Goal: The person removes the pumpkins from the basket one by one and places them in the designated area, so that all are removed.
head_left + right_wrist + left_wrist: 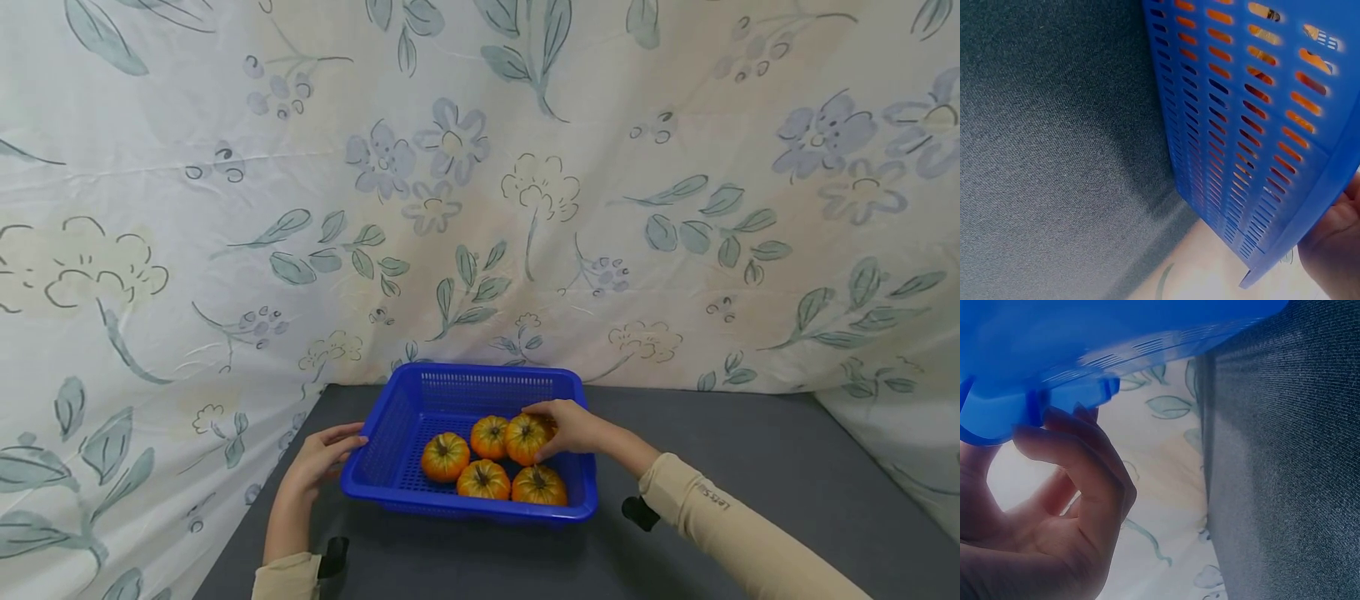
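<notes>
A blue plastic basket [468, 506] with slotted walls stands on the dark table, several small orange pumpkins inside it. My right hand [573, 427] reaches over the right rim and grips one pumpkin [527, 439] between thumb and fingers. Beside that fruit lies another pumpkin [488, 437], with more in front and to the left. At the left rim, my left hand [321, 457] holds the basket edge, and the left wrist view shows the curled fingers [1079, 459] right at the lip. Through the slots of the basket wall [1229, 134], orange shows in the right wrist view; the held pumpkin is hidden there.
A dark grey cloth-like table surface [712, 467] spreads around the basket. Behind and to the sides hangs a white curtain [465, 208] with leaves and flowers, close to the basket's far rim. The basket's left and back parts show bare slotted floor.
</notes>
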Available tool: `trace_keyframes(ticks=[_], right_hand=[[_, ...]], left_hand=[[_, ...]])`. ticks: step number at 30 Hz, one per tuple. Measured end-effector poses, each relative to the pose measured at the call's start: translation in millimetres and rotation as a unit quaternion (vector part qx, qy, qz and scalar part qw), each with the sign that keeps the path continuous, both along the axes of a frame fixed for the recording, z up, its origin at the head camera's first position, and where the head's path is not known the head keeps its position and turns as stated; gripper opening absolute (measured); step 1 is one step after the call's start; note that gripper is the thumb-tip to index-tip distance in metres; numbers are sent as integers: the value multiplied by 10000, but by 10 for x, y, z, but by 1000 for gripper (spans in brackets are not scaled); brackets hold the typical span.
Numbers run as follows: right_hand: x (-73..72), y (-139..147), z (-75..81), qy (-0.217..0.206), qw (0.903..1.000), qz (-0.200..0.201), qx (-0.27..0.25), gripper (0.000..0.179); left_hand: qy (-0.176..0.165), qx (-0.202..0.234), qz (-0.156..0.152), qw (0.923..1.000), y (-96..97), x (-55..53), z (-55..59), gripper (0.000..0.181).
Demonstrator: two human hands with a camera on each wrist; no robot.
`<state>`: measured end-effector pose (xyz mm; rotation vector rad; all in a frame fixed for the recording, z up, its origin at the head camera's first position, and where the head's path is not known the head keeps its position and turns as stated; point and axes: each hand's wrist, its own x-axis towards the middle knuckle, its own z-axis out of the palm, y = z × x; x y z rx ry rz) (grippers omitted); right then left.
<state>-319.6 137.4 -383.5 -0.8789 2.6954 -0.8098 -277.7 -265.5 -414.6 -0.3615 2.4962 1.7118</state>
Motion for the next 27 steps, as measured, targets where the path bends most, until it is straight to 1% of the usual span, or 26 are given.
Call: trace_keyframes(ticks=[9, 14, 18, 21, 27], right_hand=[[-20, 10, -6, 37, 10000, 47, 28, 70], [-38, 35, 4, 6, 10000, 9, -65, 70], [-52, 65, 26, 36, 9999, -15, -155, 70], [-57, 86, 38, -60, 9996, -103, -251, 71], [-61, 147, 91, -195, 9984, -88, -526, 73]], left_hand=[[-2, -38, -7, 10000, 4, 3, 6, 59], [9, -52, -15, 10000, 3, 3, 3, 60], [47, 7, -19, 10000, 0, 4, -3, 60], [92, 128, -14, 9999, -1, 7, -16, 59], [157, 257, 7, 9995, 3, 22, -27, 58]])
